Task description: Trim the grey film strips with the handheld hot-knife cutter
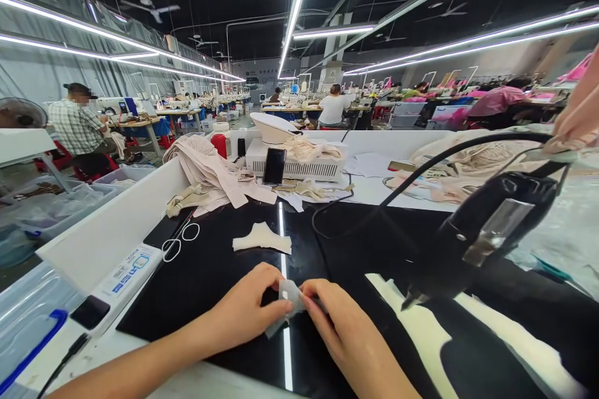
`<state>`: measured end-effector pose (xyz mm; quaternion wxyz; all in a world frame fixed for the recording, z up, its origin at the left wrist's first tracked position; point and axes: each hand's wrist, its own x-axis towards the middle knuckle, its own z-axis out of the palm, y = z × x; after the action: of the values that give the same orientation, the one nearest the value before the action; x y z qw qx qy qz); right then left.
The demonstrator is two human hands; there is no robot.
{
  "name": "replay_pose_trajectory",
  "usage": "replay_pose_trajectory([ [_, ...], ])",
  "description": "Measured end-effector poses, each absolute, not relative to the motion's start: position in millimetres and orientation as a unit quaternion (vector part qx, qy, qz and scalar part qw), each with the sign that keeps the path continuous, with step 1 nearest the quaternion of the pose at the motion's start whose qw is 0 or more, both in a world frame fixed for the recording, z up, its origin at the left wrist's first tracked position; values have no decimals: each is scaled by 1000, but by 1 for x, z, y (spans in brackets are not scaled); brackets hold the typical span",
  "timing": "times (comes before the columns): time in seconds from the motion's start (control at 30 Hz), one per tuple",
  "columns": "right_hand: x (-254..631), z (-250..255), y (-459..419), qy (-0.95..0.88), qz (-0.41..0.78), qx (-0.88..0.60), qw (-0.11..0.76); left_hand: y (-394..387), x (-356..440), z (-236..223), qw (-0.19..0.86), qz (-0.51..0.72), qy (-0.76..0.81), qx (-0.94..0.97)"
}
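Above the black work mat [206, 299] my left hand [253, 305] pinches a small, translucent whitish sheet [291, 295] between thumb and fingers. At its other edge my right hand [337, 315] grips the same sheet with thumb and fingertips. Whether the sheet is thin plastic film or sheer fabric I cannot tell. Just beyond my hands a cream cut fabric piece [262, 237] lies flat on the mat. To the right, a longer cream cut piece [416, 327] lies partly under a dark, blurred tool [482, 237].
White-handled scissors [180, 242] lie at the mat's left edge, near a white box [128, 277]. At the back are stacked beige fabric strips [206, 168], a phone [274, 166] and a red thread spool [219, 144]. A black cable [388, 196] arcs across the right side. Co-workers sit farther off.
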<state>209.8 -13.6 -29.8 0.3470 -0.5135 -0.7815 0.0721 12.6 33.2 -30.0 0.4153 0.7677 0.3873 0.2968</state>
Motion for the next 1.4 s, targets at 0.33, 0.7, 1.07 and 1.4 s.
replay_pose_trajectory([
  [0.33, 198, -6, 16, -713, 167, -539, 416, 65, 0, -18, 489, 317, 404, 705],
  [0.7, 179, -10, 74, -749, 58, -539, 381, 108, -16, -5, 260, 315, 500, 763],
  [1.07, 178, -29, 92, -778, -51, -555, 290, 116, -6, -16, 71, 204, 513, 831],
  [1.4, 173, -15, 66, -782, -26, -537, 316, 117, -14, -28, 19, 220, 486, 846],
])
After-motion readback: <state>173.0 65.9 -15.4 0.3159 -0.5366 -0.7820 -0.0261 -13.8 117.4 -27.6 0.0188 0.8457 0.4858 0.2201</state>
